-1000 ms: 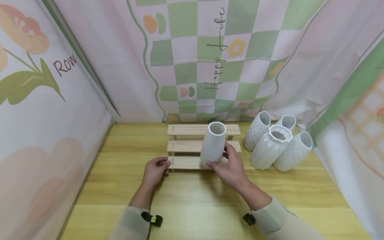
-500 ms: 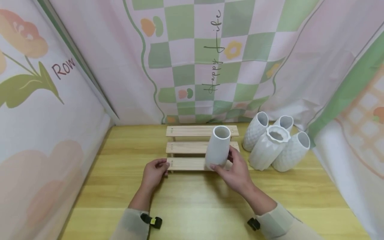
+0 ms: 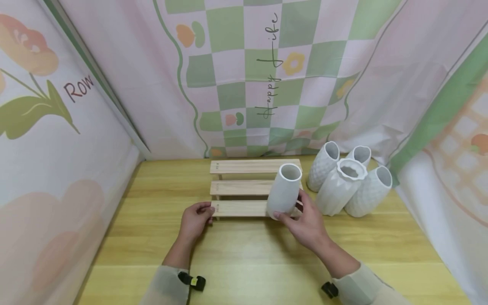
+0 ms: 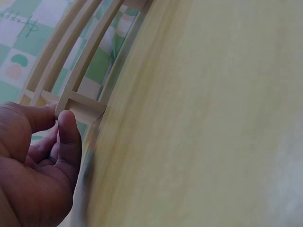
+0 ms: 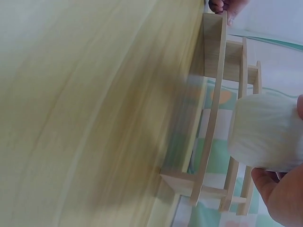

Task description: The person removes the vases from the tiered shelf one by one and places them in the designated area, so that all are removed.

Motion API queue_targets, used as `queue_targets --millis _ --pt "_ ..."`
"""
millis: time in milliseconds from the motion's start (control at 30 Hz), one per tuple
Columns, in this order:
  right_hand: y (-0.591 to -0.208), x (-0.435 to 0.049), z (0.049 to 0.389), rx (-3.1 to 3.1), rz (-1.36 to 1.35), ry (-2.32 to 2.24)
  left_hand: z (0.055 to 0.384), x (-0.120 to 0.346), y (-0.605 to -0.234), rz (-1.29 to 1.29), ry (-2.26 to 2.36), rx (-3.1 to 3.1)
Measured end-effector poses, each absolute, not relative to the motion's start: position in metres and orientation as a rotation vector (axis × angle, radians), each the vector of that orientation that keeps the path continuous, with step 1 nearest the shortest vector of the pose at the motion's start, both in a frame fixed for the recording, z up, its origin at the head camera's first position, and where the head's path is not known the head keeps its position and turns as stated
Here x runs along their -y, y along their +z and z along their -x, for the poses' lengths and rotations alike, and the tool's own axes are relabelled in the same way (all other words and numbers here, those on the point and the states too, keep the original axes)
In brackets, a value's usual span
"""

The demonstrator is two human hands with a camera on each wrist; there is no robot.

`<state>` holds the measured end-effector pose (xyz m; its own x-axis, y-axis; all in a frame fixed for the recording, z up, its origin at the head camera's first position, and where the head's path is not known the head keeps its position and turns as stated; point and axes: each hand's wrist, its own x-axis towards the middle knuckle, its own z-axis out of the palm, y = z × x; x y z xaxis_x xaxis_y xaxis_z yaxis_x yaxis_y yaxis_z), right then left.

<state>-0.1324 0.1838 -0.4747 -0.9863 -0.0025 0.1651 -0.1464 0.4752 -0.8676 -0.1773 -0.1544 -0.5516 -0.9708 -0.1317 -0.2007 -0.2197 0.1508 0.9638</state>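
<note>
My right hand (image 3: 309, 226) grips a smooth white vase (image 3: 284, 192) low on its body, thumb at the front and fingers on the right side. The vase is upright, its round mouth facing up, over the right end of a three-step wooden shelf (image 3: 240, 208). In the right wrist view the base of the vase (image 5: 265, 135) shows beyond the edge of the shelf's lowest board (image 5: 215, 104). At the shelf's front left corner, my left hand (image 3: 194, 222) pinches the end of the lowest board between thumb and fingers, also plain in the left wrist view.
Several white textured vases (image 3: 341, 186) stand grouped on the wooden table (image 3: 244, 262), right of the shelf. A checked curtain (image 3: 263, 84) hangs behind the shelf, and printed cloth (image 3: 68, 169) closes off the left side.
My right hand has carried the white vase to the right along the shelf and slightly nearer to me. The left hand keeps its pinch on the board's end.
</note>
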Motion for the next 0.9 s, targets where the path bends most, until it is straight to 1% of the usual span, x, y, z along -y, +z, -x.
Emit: queue_targets --millis 433,900 --pt "-0.481 -0.199 0.124 2.504 -0.142 1.506 0.177 0.153 -0.55 0.36 1.957 -2.339" --pt "-0.485 -0.214 0.108 2.492 -0.093 1.503 0.177 0.154 -0.551 0.355 1.973 -2.33"
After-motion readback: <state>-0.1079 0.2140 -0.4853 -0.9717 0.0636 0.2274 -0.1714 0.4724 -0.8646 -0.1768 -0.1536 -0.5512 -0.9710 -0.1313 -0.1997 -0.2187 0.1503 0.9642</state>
